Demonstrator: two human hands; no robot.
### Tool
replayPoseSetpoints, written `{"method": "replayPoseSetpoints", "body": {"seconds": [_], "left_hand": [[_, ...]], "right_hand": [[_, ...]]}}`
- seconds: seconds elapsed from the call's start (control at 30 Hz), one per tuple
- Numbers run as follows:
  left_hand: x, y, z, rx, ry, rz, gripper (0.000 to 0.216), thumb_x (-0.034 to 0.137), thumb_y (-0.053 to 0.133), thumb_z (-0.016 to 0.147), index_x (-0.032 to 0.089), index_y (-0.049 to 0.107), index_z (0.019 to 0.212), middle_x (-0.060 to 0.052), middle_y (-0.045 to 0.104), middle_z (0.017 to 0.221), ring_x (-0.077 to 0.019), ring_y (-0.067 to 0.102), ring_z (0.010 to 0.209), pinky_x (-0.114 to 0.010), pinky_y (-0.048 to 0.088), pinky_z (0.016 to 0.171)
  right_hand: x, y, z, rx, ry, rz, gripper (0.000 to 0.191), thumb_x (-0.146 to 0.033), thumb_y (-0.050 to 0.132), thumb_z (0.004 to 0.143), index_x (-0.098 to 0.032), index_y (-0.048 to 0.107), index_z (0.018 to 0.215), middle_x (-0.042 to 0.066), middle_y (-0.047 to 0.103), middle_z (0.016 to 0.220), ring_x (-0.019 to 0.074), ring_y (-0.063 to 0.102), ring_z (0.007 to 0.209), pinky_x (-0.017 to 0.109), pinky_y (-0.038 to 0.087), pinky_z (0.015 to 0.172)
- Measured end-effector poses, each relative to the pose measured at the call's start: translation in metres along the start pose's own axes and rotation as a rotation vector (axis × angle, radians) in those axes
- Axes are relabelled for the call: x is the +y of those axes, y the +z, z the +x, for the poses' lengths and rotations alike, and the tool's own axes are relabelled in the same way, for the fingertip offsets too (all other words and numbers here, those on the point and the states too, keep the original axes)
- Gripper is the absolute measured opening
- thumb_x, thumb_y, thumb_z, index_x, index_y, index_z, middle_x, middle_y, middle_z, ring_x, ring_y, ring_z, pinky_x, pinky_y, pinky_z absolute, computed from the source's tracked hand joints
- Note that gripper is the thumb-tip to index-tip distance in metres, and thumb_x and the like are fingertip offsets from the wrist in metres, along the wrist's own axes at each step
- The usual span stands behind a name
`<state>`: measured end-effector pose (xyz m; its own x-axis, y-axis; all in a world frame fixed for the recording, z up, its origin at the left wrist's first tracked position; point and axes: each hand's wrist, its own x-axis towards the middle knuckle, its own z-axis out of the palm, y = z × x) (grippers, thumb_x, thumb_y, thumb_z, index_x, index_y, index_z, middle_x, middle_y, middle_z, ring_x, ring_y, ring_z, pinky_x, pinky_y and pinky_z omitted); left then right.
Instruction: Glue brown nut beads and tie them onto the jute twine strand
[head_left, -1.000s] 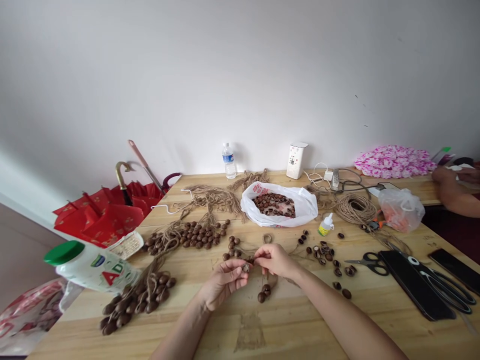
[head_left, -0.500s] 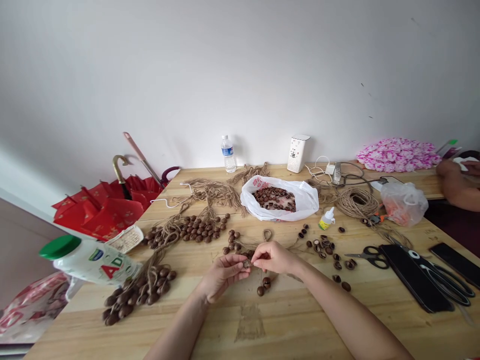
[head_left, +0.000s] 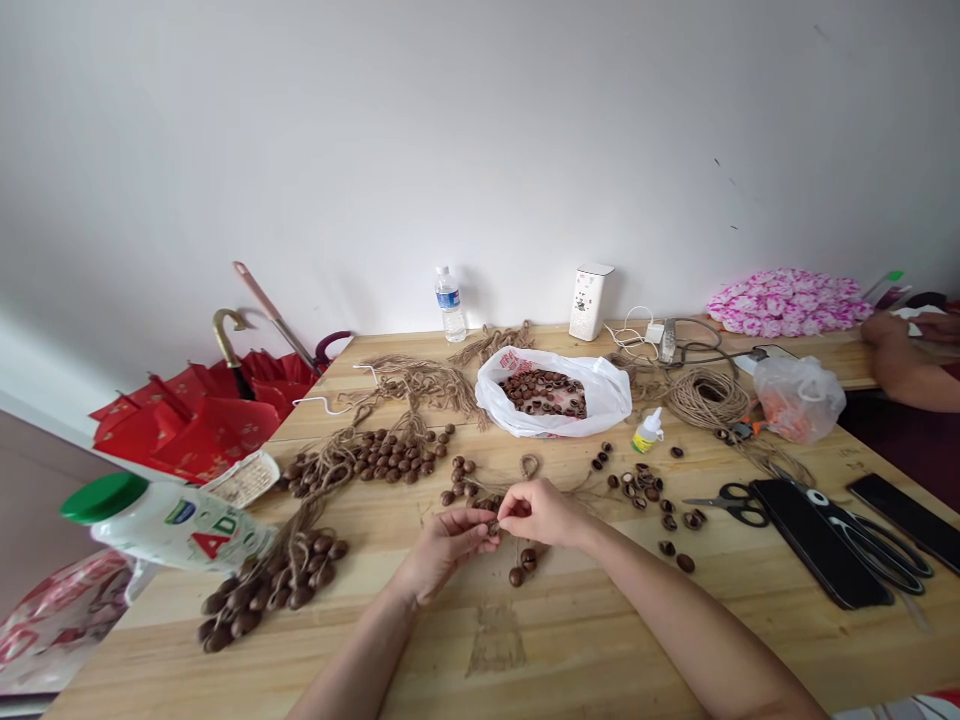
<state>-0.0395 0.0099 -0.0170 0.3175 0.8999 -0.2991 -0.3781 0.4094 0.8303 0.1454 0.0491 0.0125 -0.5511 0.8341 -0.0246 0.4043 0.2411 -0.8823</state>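
Note:
My left hand [head_left: 444, 552] is closed on a small brown nutshell [head_left: 492, 528], pinched between thumb and fingertips. Right at the shell, my right hand [head_left: 546, 512] has its thumb and forefinger pressed together; what lies between them is too small to make out. Two brown nuts [head_left: 523, 567] on cord hang just below the hands, resting on the table. Behind my right hand a loop of twine [head_left: 529, 466] sticks up, and more nuts [head_left: 459, 482] lie beyond my left fingers. Loose, split shells [head_left: 645, 482] are scattered to the right of my hands.
A white plastic bag [head_left: 553, 427] of shells stands behind my hands, with a glue bottle [head_left: 646, 432] beside it. Scissors [head_left: 739, 503] and a black case [head_left: 817, 545] lie right. Strung nut bunches [head_left: 274, 585] and a white jar [head_left: 180, 525] are left. Another person's arm [head_left: 907, 365] shows far right.
The view has shifted slightly, so everything sits a little further left. Both hands keep nearly the same pose at the nutshell, with only a slight shift of my right fingers.

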Motion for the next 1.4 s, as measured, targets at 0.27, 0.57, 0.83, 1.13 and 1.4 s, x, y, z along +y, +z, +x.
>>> {"method": "replayPoseSetpoints", "body": {"seconds": [0.27,0.57,0.83,1.13,1.4], "left_hand": [[-0.006,0.0,0.002,0.005,0.018,0.026,0.026,0.026,0.078,0.06,0.013,0.073,0.082,-0.007,0.073,0.075,-0.0147,0.064,0.068,-0.029,0.048,0.074],[-0.01,0.002,0.003,0.056,0.043,0.025,0.026,0.026,0.079,0.058,0.013,0.073,0.08,-0.007,0.072,0.074,-0.016,0.064,0.067,-0.03,0.047,0.074],[-0.011,0.003,0.002,0.077,0.053,0.067,0.026,0.027,0.079,0.058,0.013,0.073,0.079,-0.007,0.072,0.071,-0.0168,0.063,0.066,-0.031,0.047,0.072],[-0.014,0.001,0.003,0.045,0.082,0.097,0.023,0.027,0.075,0.063,0.014,0.073,0.082,-0.006,0.072,0.071,-0.0155,0.062,0.067,-0.029,0.046,0.073],[-0.016,0.001,0.003,0.068,0.098,0.148,0.024,0.029,0.076,0.062,0.014,0.073,0.081,-0.006,0.072,0.068,-0.0171,0.062,0.067,-0.031,0.046,0.075]], "right_hand": [[0.005,0.002,0.002,-0.009,0.016,0.043,0.008,-0.016,0.06,0.068,-0.015,0.064,0.074,-0.001,0.062,0.064,0.0084,0.052,0.054,0.016,0.038,0.048],[0.002,0.004,0.001,0.003,0.048,0.023,0.009,-0.011,0.059,0.066,-0.015,0.063,0.073,-0.001,0.061,0.064,0.0088,0.053,0.057,0.015,0.039,0.049],[0.002,0.003,0.001,0.002,0.06,-0.01,0.007,-0.012,0.061,0.066,-0.014,0.064,0.071,0.0,0.064,0.065,0.0092,0.053,0.056,0.016,0.038,0.049],[0.001,0.002,0.0,0.017,0.059,-0.053,0.006,-0.015,0.062,0.066,-0.015,0.065,0.072,0.0,0.065,0.064,0.0093,0.053,0.055,0.016,0.037,0.048],[0.001,0.006,0.0,0.04,0.062,-0.086,0.007,-0.012,0.062,0.064,-0.015,0.066,0.069,0.0,0.066,0.064,0.0095,0.054,0.055,0.016,0.037,0.049]]}}
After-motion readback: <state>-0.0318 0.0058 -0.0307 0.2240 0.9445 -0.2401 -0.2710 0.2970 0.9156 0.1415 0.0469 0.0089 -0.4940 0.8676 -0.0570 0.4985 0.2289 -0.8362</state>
